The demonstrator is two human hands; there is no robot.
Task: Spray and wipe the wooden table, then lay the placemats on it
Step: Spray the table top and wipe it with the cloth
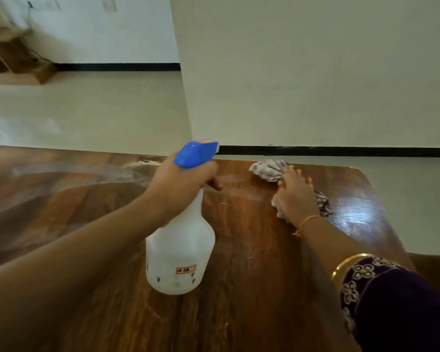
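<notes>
A white spray bottle (179,252) with a blue trigger head stands above the middle of the wooden table (252,288); my left hand (181,184) grips its neck, fingers curled round the trigger. The nozzle points right, towards the far right corner. There my right hand (296,196) presses down on a crumpled white patterned cloth (271,168) that lies on the table top. Pale streaks and a wet sheen show on the wood around the cloth. No placemats are in view.
The table's far edge and rounded right corner lie just beyond the cloth. A cream wall with a black skirting stands behind it. Pale floor opens at the back left, with a low wooden shelf unit (15,59) against the far wall.
</notes>
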